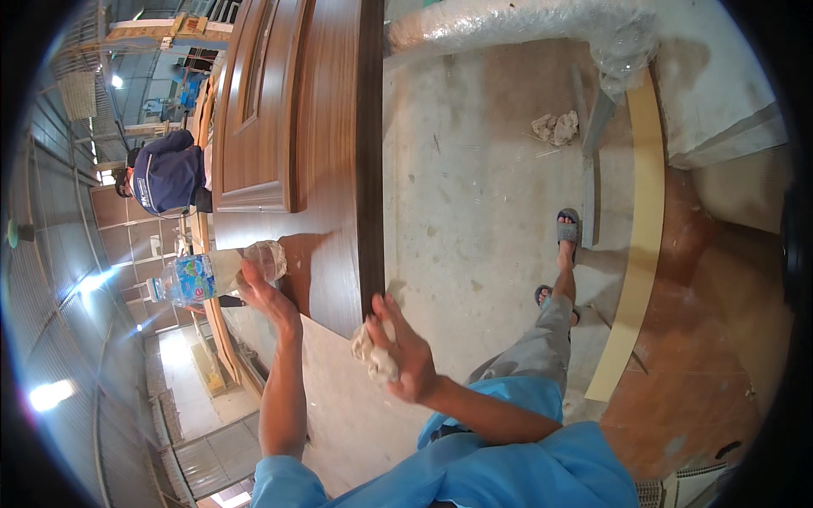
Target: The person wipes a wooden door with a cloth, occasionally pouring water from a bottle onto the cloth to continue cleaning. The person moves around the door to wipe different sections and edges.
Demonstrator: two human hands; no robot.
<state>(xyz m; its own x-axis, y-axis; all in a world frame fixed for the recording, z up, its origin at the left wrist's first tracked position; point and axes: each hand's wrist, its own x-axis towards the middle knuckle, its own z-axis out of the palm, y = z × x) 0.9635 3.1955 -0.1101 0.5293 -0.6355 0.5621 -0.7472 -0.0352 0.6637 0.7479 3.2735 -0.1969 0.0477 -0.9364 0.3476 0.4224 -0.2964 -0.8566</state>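
Note:
A clear plastic bottle [222,273] with a blue label lies in the grip of my left hand [269,295], its cap end pointing left. It is beside the near end of a dark brown wooden door panel [334,182] with raised moulding. My right hand [411,351] is closed round a crumpled off-white rag [375,354] at the panel's near corner. The fingertips of that hand reach the dark edge of the panel; whether they press on it I cannot tell.
A person in a dark blue top [172,172] is beyond the panel on the left. Plastic-wrapped material [517,27] lies at the top. Another rag [556,129] sits on the concrete floor [474,195], near a grey metal bar [590,199] and a long yellowish strip [644,245].

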